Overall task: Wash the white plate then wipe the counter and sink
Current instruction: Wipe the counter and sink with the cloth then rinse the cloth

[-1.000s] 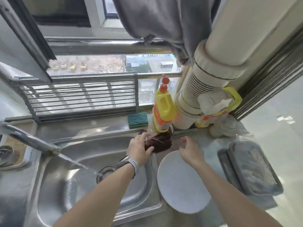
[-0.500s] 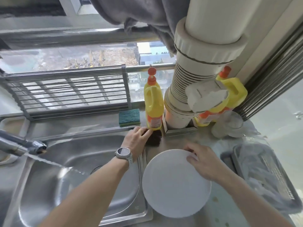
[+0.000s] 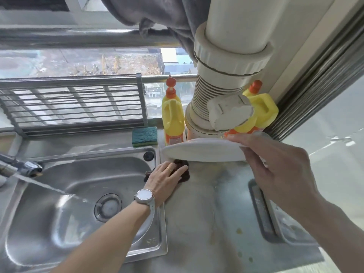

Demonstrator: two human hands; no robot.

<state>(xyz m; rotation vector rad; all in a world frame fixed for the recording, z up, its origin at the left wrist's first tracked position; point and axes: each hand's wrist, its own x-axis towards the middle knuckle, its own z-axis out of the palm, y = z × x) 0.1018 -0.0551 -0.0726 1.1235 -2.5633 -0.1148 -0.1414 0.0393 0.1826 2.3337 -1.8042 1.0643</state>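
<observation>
Stainless steel runs through this kitchen corner, where a person lifts the white plate (image 3: 203, 149) clear of the counter (image 3: 208, 223) while wiping beneath it. Taking the sink (image 3: 65, 213) as the landmark, the plate hangs in the air to its right, near level and seen almost edge-on, above the back of the counter and in front of two yellow bottles (image 3: 173, 119). The right hand (image 3: 275, 166) is clamped on the plate's right rim, thumb on top and fingers curled beneath. The left hand (image 3: 167, 174) lies flat, fingers spread rather than closed, pressing a dark cloth (image 3: 184, 172) onto the counter just right of the sink's rim. Nothing is pinched in that hand; the cloth is held down by the palm and fingers. Water streams from the tap (image 3: 21, 168) at the sink's left into the basin.

Yellowish spots show on the counter toward its front edge, right of the sink. The wipe would likely go best with steady pressure and overlapping strokes drawn from the back toward those spots. The plate should probably stay high and level, clear of the bottles behind it. A green sponge (image 3: 144, 136) sits behind the sink's right corner.
</observation>
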